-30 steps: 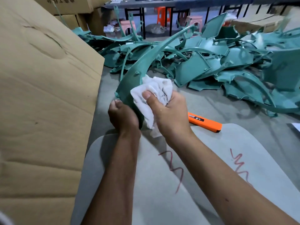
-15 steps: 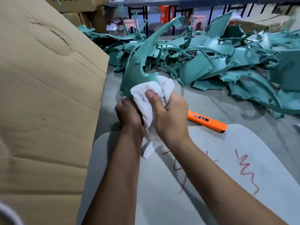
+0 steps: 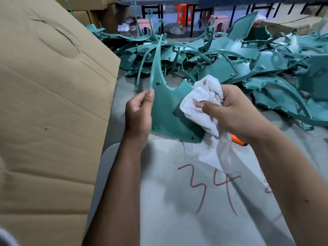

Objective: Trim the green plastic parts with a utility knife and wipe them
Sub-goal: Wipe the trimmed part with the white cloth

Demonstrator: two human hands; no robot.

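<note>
A green plastic part (image 3: pixel 165 110) with a long thin arm pointing up stands in front of me, its flat face turned toward me. My left hand (image 3: pixel 138 110) grips its left edge, thumb on the front. My right hand (image 3: pixel 232 112) holds a crumpled white rag (image 3: pixel 202 102) against the part's right side, and a loose tail of the rag hangs down. The orange utility knife (image 3: pixel 238 141) lies on the table behind my right wrist, mostly hidden.
A big heap of green plastic parts (image 3: pixel 239 64) covers the far table. A large cardboard box (image 3: pixel 49 103) stands close on the left. A grey board (image 3: pixel 177 201) marked with red numbers lies under my arms. Stools and table legs stand at the back.
The part has turned so its flat face shows toward me. My left hand has shifted to its left edge, and my right hand with the rag has moved to the right side.
</note>
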